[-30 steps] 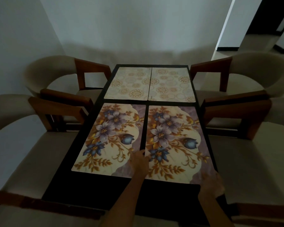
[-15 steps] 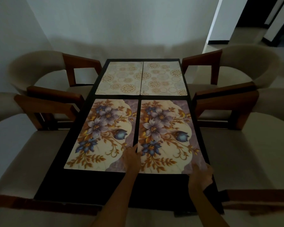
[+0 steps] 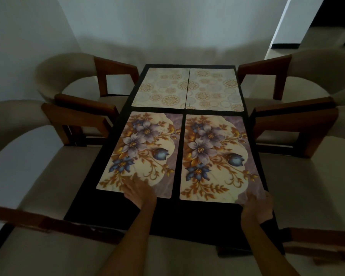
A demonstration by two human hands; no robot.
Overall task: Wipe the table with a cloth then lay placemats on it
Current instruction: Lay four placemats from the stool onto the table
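Several placemats lie on the dark table (image 3: 197, 218). Two pale circle-patterned mats (image 3: 161, 87) (image 3: 214, 90) lie side by side at the far end. Two floral mats lie nearer me. My left hand (image 3: 138, 191) rests flat on the near edge of the left floral mat (image 3: 139, 154). My right hand (image 3: 257, 204) touches the near right corner of the right floral mat (image 3: 217, 158), fingers on the mat. No cloth is in view.
Cushioned wooden armchairs stand on both sides: two at the left (image 3: 72, 80) (image 3: 38, 156), two at the right (image 3: 299, 76) (image 3: 307, 166). A chair back (image 3: 54, 224) crosses the near edge. A white wall is behind, a doorway at the far right.
My left hand moved left, from the gap between the two floral mats onto the left mat's near edge. My right hand stayed at the right mat's near right corner.
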